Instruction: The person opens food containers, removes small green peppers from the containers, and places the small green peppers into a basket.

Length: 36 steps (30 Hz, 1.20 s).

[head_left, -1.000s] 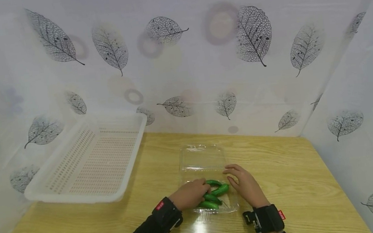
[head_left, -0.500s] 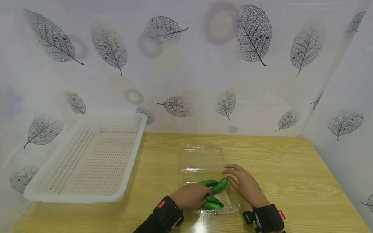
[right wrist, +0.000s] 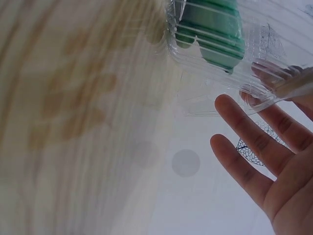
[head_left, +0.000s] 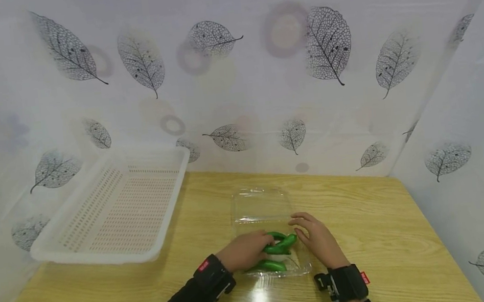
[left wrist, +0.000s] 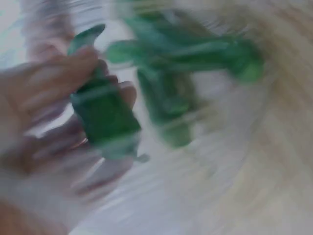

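In the head view a clear plastic clamshell box (head_left: 304, 262) lies with its lid (head_left: 261, 203) folded back. Several glossy green peppers (head_left: 268, 266) lie in its base, some crossing each other. My left hand (head_left: 245, 251) reaches into the box from the left. In the blurred left wrist view, its thumb and fingers hold one green pepper (left wrist: 107, 120) beside the others. My right hand (head_left: 320, 241) is at the box's right side, fingers spread and loosely bent. In the right wrist view its fingertips (right wrist: 226, 104) are right by the clear wall, with nothing held.
A large white slotted plastic basket (head_left: 137, 206) stands on the left of the wooden table (head_left: 354, 208). Behind it and at both sides hangs a white curtain (head_left: 253, 90) printed with leaves.
My left hand has shifted slightly away from me within the box. A lower pepper has moved up toward the crossed ones, widening the gap above the front pepper. The right hand stays put.
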### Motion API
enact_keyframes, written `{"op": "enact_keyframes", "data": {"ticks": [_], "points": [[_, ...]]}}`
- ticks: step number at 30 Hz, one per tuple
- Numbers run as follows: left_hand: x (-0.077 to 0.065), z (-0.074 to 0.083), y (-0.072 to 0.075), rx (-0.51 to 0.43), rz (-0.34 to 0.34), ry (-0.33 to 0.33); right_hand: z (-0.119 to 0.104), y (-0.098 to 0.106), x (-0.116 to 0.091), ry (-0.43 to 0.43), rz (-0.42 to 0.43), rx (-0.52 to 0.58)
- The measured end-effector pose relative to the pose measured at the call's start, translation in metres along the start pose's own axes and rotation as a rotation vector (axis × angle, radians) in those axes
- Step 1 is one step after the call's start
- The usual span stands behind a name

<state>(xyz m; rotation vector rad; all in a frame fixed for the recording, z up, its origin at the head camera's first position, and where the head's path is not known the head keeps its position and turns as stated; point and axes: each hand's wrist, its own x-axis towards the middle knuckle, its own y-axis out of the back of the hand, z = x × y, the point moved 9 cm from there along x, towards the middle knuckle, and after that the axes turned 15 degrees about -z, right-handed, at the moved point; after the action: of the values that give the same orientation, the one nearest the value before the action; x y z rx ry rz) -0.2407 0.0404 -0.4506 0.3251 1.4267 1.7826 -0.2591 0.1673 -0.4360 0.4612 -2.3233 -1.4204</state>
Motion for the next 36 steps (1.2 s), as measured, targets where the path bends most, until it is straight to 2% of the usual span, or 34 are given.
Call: {"op": "enact_keyframes", "data": {"ticks": [3,6,10,14,19,24,28,32,36], "points": [[-0.020,0.001,0.024,0.004,0.075,-0.016,-0.002,0.000,0.001,0.025,0.011,-0.006],[-0.044,-0.001,0.053,0.004,0.166,-0.030,-0.002,0.000,0.002,0.035,0.018,-0.005],[-0.077,-0.012,0.091,-0.034,0.256,-0.004,-0.002,-0.001,0.003,0.033,0.025,-0.012],[-0.105,-0.037,0.119,-0.049,0.299,0.067,-0.002,0.000,0.003,0.035,0.028,-0.018],[-0.133,-0.085,0.146,-0.064,0.309,0.176,-0.001,0.000,0.003,0.030,0.026,-0.006],[-0.155,-0.139,0.161,-0.084,0.299,0.249,-0.001,0.000,0.002,0.038,0.039,-0.022],[-0.165,-0.183,0.162,-0.098,0.269,0.301,-0.002,0.000,0.001,0.053,0.053,-0.034],[-0.165,-0.219,0.156,-0.124,0.214,0.336,0.000,0.000,0.002,0.040,0.038,-0.023],[-0.158,-0.245,0.145,-0.148,0.170,0.329,0.002,0.000,0.001,0.010,0.016,-0.010]]}}
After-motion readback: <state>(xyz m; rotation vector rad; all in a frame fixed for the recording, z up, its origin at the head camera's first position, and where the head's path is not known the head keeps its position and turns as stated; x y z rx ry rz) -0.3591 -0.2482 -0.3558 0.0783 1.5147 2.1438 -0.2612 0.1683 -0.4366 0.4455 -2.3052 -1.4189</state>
